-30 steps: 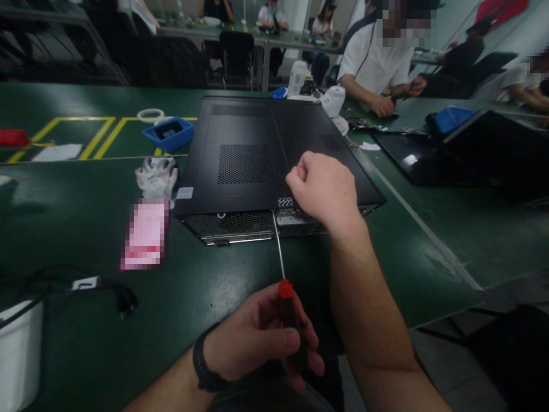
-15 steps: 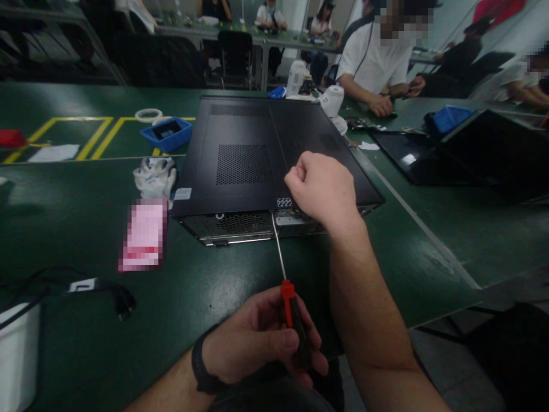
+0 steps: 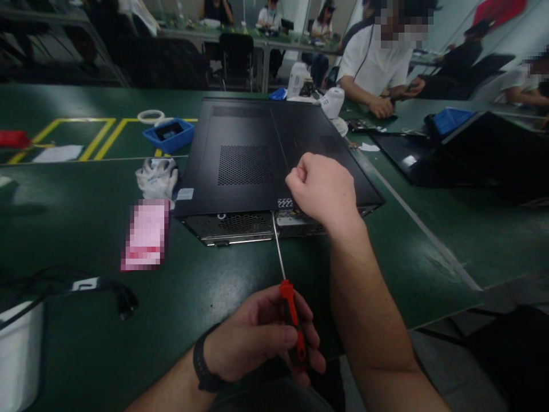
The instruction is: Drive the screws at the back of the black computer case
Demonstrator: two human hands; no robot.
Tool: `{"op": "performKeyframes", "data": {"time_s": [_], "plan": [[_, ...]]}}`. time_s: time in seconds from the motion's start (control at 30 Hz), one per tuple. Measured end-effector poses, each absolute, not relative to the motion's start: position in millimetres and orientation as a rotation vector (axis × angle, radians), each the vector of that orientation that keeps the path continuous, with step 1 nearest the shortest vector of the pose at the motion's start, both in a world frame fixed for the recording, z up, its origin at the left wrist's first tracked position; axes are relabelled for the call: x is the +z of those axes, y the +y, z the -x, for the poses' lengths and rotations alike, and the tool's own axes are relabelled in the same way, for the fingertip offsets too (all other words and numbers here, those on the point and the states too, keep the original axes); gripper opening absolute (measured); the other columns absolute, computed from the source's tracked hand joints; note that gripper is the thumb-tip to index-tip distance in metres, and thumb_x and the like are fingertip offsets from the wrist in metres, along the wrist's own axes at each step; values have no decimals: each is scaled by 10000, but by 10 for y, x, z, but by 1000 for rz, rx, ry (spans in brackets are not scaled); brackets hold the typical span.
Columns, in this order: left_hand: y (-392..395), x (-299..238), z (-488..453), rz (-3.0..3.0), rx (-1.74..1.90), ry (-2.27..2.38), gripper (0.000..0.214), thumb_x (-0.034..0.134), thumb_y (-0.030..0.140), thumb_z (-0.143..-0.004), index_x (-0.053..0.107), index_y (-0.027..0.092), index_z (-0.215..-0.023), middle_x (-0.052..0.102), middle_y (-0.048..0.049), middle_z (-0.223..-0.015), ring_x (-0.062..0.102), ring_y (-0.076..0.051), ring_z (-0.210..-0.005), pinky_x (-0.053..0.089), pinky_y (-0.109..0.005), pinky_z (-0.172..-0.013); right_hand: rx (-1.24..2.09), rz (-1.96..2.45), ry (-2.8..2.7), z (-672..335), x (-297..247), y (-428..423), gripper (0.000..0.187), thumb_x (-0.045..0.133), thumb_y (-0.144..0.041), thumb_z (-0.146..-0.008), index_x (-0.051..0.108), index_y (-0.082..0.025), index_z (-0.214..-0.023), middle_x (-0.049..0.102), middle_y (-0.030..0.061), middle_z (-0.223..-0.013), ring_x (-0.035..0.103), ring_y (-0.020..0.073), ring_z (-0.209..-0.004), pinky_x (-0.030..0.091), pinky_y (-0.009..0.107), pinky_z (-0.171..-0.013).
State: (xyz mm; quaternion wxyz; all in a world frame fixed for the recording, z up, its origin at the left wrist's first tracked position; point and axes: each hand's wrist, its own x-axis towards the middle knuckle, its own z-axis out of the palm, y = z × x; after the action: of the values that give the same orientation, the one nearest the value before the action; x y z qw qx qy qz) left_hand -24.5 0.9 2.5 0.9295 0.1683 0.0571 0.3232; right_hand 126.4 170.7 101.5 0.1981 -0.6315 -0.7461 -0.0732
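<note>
on the green bench (image 3: 184,309) lies a black computer case (image 3: 240,126), the left grip (image 3: 257,340) clamped around a screwdriver (image 3: 290,300) reaching its near side, the right grip (image 3: 326,186) resting fist-curled on top.

Electronics workshop, I'd say.
I see a green workbench (image 3: 77,229), computer case (image 3: 257,134), screwdriver (image 3: 286,290), blue bin (image 3: 182,142), people (image 3: 270,20) at tables (image 3: 295,43).

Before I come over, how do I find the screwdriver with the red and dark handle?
On the green table, find the big, flat, black case with patches of tiny holes. In front of its near side, the bare left hand holds the screwdriver. Unlike the case or the black cables, it has a thin silver shaft and red on its handle.
</note>
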Motion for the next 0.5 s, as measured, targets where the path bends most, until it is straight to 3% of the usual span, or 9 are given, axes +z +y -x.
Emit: {"op": "performKeyframes", "data": {"time_s": [0.3, 0.5], "plan": [[-2, -65, 190, -391, 713, 111, 212, 771, 195, -896, 636, 167, -1057, 759, -44, -995, 805, -194, -859, 637, -200, -600, -198, 1770, -2089, -1263, 1023, 1707, 239, 462, -291, -929, 671, -204, -853, 711, 88, -867, 601, 227, -798, 328, 347, -681], [12, -35, 215, -389, 682, 130, 240, 763, 261, -916, 643, 165, -1100, 775, -71, -997, 804, -201, -887, 643, -230, -640, -191, 1771, -2093, -1266, 1025, 1707, 225, 468, -292, -930, 657, -207, -842, 710, 87, -864, 602, 226, -796, 320, 353, -674]]}}
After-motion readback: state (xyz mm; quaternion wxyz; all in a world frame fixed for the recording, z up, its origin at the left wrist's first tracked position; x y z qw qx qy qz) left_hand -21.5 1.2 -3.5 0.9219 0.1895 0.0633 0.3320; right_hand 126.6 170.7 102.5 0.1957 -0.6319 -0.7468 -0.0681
